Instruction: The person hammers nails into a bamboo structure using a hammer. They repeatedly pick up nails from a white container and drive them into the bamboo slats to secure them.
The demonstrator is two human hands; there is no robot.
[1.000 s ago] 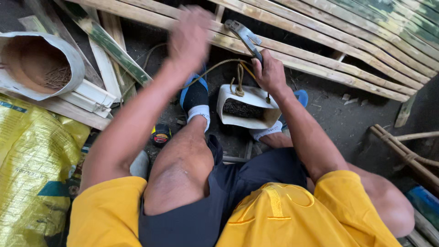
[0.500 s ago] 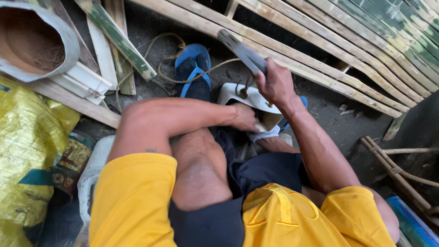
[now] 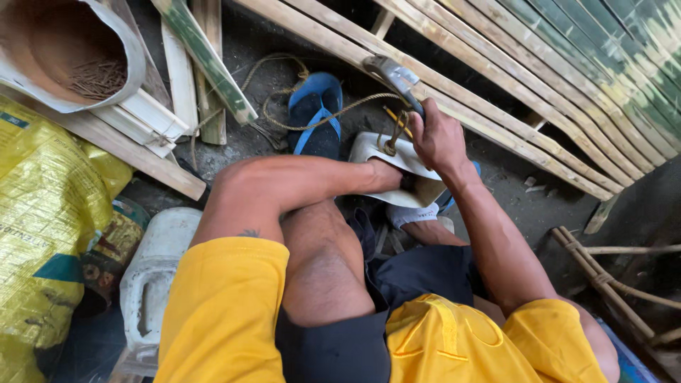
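My right hand [image 3: 438,140] is closed around the handle of a hammer, and its grey metal head [image 3: 392,71] points up toward the bamboo slat panel [image 3: 496,92]. My left hand [image 3: 385,174] reaches across my bare knee into a white cut-open plastic container [image 3: 372,147] on the ground. Its fingers are hidden inside. A loop of tan rope [image 3: 333,113] is tied to the container's rim and runs off to the left. A blue sandal [image 3: 316,113] lies just beyond the container.
A large cut white container holding nails [image 3: 92,74] sits at the top left, on wooden planks [image 3: 181,78]. On the left lie a yellow sack [image 3: 42,206] and a white plastic jug [image 3: 152,280]. Bound bamboo sticks [image 3: 610,280] lie at the right.
My left arm was raised toward the bamboo slats; it has come down across my knee and into the white container. My right hand has kept hold of the hammer.
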